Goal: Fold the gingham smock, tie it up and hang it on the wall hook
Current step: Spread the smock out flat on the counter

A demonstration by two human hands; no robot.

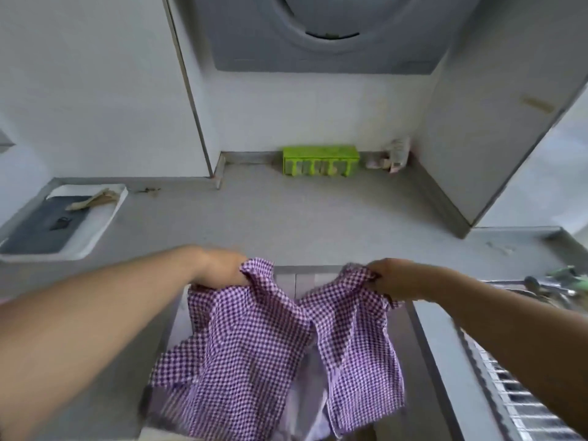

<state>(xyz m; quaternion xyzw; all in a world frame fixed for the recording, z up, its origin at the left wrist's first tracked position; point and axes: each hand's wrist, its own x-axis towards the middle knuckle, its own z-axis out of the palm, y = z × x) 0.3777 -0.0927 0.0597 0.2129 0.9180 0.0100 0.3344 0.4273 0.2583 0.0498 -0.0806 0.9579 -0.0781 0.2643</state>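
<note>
Grey kitchen surface [286, 218] runs before us, with white walls behind it and a grey extractor hood [324, 30] above. At the back wall stands a bright green plastic box [321, 161], and at the far left lies a white tray with a dark mat [105, 214].

We hold the purple and white gingham cotton smock [264, 338] up in the air, between our body and the surface. Our left hand [222, 265] has its fingers curled tight on one upper corner of the cloth, and our right hand [394, 278] pinches the other upper corner in the same way. The two hands are at nearly equal height and well apart, so the top edge runs left to right between them and sags in the middle. The rest of the smock hangs straight down from the hands, toward us, in two panels with a gap between them.

We judge that the first fold depends on this: the long axis hangs downward, so the hands must come together sideways. No hook is visible to us.
</note>
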